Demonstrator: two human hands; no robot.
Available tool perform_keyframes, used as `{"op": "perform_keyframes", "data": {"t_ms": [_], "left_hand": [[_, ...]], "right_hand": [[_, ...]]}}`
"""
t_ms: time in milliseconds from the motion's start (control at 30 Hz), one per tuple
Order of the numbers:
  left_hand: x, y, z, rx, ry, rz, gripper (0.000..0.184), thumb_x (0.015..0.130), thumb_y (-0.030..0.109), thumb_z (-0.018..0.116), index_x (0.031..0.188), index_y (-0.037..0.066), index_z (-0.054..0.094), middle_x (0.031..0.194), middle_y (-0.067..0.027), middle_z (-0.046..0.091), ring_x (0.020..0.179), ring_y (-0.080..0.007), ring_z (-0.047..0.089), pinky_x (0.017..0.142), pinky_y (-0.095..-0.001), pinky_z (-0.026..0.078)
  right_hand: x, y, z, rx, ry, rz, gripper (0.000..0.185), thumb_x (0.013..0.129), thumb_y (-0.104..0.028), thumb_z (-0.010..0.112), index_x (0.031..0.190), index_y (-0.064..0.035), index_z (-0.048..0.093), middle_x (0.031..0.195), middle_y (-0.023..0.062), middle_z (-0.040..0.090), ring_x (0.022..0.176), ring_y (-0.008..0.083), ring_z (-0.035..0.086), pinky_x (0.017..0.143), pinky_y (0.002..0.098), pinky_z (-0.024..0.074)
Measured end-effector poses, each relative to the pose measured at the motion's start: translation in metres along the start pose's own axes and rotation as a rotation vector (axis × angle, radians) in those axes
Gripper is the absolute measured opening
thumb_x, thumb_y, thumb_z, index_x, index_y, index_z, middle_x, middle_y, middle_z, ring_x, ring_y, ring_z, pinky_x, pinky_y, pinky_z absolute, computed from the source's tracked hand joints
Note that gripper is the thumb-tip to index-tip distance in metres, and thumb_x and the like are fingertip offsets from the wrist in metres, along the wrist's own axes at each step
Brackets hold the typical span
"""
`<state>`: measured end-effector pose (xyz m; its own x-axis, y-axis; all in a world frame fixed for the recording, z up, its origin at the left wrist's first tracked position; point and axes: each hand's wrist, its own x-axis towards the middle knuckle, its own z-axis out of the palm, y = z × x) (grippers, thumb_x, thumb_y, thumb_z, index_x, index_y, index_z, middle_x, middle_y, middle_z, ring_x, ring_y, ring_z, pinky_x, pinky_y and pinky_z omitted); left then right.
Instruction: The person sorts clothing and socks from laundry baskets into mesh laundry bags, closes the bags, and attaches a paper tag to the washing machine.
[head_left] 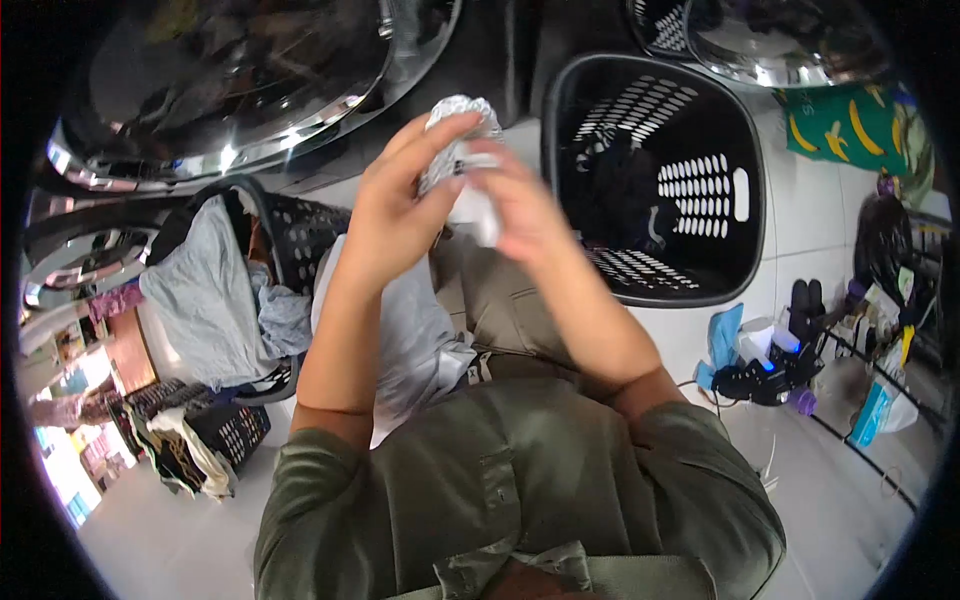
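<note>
"Olive shirt (585,460) closest; beyond it?"
"Left hand (395,200) grasps bunched grey-white cloth (462,108); right hand (525,215), blurred, is against it, grip unclear."
"Handled well how?"
"Steady left, smooth right. Farther off, a black laundry basket (690,300)."

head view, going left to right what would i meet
Pale blue clothes → left hand → right hand → large black basket → green banana-print fabric
</note>
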<state>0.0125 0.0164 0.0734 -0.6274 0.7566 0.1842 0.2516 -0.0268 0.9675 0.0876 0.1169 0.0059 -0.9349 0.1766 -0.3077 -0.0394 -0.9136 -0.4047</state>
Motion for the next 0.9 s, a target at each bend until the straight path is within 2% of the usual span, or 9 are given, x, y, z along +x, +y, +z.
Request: {"op": "perform_keyframes", "data": {"t_ms": [133,300,367,433,467,533,700,800,900], "left_hand": [[-0.024,0.020,0.013,-0.068,-0.272,-0.114,0.050,0.069,-0.011,0.052,0.118,-0.005,0.047,0.123,-0.0123,0.046,0.117,-0.0204,0.041,0.098,-0.0284,0.026],[-0.023,0.001,-0.012,-0.119,0.204,-0.097,0.053,0.070,-0.013,0.051,0.121,-0.003,0.045,0.128,-0.0137,0.043,0.119,-0.0199,0.039,0.099,-0.0297,0.029],[-0.015,-0.021,-0.031,-0.080,0.260,-0.172,0.052,0.071,-0.013,0.050,0.121,-0.003,0.044,0.127,-0.0127,0.044,0.117,-0.0183,0.040,0.098,-0.0283,0.030],[-0.012,-0.047,-0.033,0.019,0.184,-0.184,0.051,0.071,-0.013,0.051,0.121,-0.001,0.045,0.124,-0.0117,0.046,0.115,-0.0179,0.042,0.096,-0.0272,0.031],[-0.011,-0.059,-0.031,0.079,0.119,-0.187,0.051,0.071,-0.012,0.051,0.120,0.001,0.047,0.122,-0.0114,0.047,0.114,-0.0180,0.043,0.095,-0.0267,0.031],[-0.004,-0.081,-0.025,0.372,0.070,-0.159,0.048,0.070,-0.008,0.055,0.116,0.006,0.052,0.115,-0.0142,0.050,0.109,-0.0206,0.048,0.091,-0.0252,0.034],[0.012,-0.119,-0.019,0.491,0.008,-0.180,0.046,0.070,-0.002,0.058,0.114,0.007,0.052,0.118,-0.0195,0.048,0.107,-0.0309,0.049,0.089,-0.0284,0.038],[-0.002,-0.131,-0.025,0.909,-0.008,-0.311,0.044,0.070,0.004,0.061,0.113,0.007,0.052,0.117,-0.0207,0.049,0.106,-0.0354,0.049,0.087,-0.0315,0.040],[-0.012,-0.114,-0.029,0.767,-0.125,-0.279,0.043,0.072,0.009,0.063,0.113,0.006,0.052,0.115,-0.0175,0.052,0.103,-0.0314,0.051,0.084,-0.0311,0.042]], "right_hand": [[0.039,0.042,-0.011,0.352,-0.518,-0.018,0.029,0.079,-0.012,0.051,0.105,-0.0021,0.051,0.096,0.0096,0.057,0.083,0.0228,0.058,0.073,0.0324,0.0472],[0.033,0.010,0.031,-1.882,-0.228,0.134,0.028,0.076,-0.014,0.055,0.100,0.0004,0.054,0.095,0.0161,0.059,0.081,0.0276,0.058,0.072,0.0338,0.0466],[0.004,-0.030,0.031,-1.571,-0.560,-0.065,0.024,0.076,-0.012,0.055,0.097,0.0006,0.058,0.087,0.0162,0.063,0.084,0.0271,0.060,0.076,0.0340,0.0463],[-0.015,-0.078,0.018,-0.963,-0.193,0.271,0.011,0.075,-0.006,0.056,0.084,-0.0005,0.059,0.072,0.0084,0.062,0.067,0.0144,0.060,0.056,0.0254,0.0493],[-0.008,-0.096,-0.010,-1.091,-0.050,0.113,0.009,0.074,-0.001,0.052,0.080,-0.0012,0.058,0.068,0.0075,0.060,0.058,0.0139,0.058,0.050,0.0232,0.0488],[0.032,-0.115,-0.101,-1.822,0.324,-0.235,0.015,0.072,-0.002,0.052,0.086,-0.0050,0.058,0.076,0.0094,0.060,0.066,0.0181,0.060,0.056,0.0288,0.0500],[0.061,-0.108,-0.258,-2.850,0.318,-0.370,0.015,0.072,-0.013,0.057,0.086,-0.0129,0.063,0.120,0.0107,0.047,0.110,0.0296,0.043,0.089,0.0520,0.0349],[0.070,-0.126,-0.271,-2.728,0.352,-0.189,0.015,0.071,-0.017,0.058,0.082,-0.0135,0.067,0.130,0.0057,0.039,0.120,0.0329,0.032,0.091,0.0573,0.0293],[0.061,-0.153,-0.207,-1.547,0.439,-0.217,0.016,0.069,-0.014,0.057,0.079,-0.0061,0.065,0.073,-0.0011,0.060,0.065,0.0125,0.055,0.062,0.0234,0.0421]]}}
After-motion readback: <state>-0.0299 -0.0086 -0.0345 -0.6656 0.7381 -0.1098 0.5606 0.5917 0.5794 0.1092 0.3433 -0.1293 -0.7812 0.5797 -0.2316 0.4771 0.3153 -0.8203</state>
